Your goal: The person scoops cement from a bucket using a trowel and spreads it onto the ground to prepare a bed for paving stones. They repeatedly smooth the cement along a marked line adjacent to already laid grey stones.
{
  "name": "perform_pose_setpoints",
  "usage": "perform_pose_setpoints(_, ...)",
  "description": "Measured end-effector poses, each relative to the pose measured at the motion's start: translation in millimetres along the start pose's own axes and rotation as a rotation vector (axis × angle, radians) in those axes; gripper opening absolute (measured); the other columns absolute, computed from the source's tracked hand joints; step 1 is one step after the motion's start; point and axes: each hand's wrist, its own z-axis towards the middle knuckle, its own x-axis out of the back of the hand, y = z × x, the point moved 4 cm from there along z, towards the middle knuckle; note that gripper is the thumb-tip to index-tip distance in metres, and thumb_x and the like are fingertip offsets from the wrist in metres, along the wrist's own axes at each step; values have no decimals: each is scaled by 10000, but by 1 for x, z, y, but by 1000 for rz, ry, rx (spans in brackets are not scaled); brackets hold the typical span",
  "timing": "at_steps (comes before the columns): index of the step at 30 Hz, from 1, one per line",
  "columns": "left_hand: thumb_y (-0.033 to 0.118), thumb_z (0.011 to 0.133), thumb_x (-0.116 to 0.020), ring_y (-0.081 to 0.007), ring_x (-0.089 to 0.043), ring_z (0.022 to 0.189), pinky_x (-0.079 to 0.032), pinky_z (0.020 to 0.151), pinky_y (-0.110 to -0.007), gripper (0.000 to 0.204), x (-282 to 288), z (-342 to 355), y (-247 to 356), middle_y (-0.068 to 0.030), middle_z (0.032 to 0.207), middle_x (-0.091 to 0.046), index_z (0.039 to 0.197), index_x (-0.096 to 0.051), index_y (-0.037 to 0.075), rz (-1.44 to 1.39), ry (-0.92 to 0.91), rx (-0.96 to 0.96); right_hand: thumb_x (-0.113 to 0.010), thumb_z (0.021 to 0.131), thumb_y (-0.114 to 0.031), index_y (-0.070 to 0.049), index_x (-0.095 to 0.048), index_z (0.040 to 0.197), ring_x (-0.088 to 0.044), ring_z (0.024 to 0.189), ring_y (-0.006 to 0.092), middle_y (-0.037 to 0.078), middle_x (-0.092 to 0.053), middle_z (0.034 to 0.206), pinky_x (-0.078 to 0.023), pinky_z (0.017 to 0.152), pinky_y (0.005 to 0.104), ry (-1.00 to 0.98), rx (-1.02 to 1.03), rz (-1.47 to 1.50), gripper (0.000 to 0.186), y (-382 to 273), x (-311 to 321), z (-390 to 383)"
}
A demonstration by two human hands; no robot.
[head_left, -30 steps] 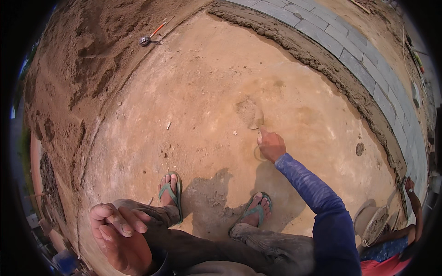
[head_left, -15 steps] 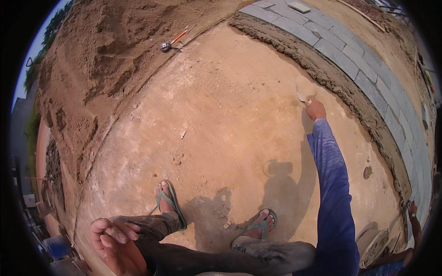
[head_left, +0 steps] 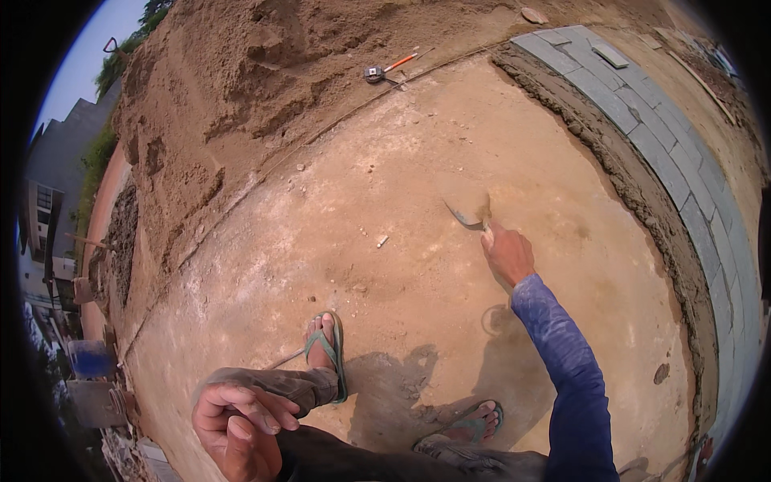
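Observation:
My right hand (head_left: 510, 251) grips the handle of a trowel (head_left: 474, 217), its blade low over the sandy ground (head_left: 418, 281) and pointing away from me. Blade and ground look much alike in colour, so I cannot tell whether they touch. My left hand (head_left: 241, 416) hangs in front of my left knee, palm side partly showing. Its fingers are loosely bent, the thumb stands apart, and nothing shows in it.
A ridge of wet mortar (head_left: 610, 173) borders grey paving slabs (head_left: 675, 181) on the right, with a loose slab (head_left: 610, 55) on top. At the far edge, a tape measure (head_left: 373, 74) and an orange-handled tool (head_left: 401, 61) lie by a sand heap (head_left: 233, 96).
My right hand and the trowel have swung left and nearer, away from the mortar ridge. The view has turned right-to-left across the ground, and the co-worker's arm at lower right has mostly left it.

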Motion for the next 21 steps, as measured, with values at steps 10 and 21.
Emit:
perform_pose_setpoints(10, 229, 994, -558, -250, -598, 766, -516, 770, -446, 263, 32, -8, -3, -94, 843, -602, 1113, -568, -6, -169, -7, 34, -561, 925, -322, -51, -611, 1079, -644, 886, 460, 272, -674, 877, -506, 799, 539, 36, 54, -63, 316, 5, -26, 88)
perform_pose_setpoints(21, 310, 1003, -558, -146, -522, 678, -507, 698, -337, 389, 37, -20, 1, -27, 774, -486, 1174, -474, -29, 14, 138, 18, -558, 939, -315, -48, -576, 1156, -665, 883, 428, 248, -689, 893, -516, 783, 520, 145, -145, -45, 344, 36, 21, 2)
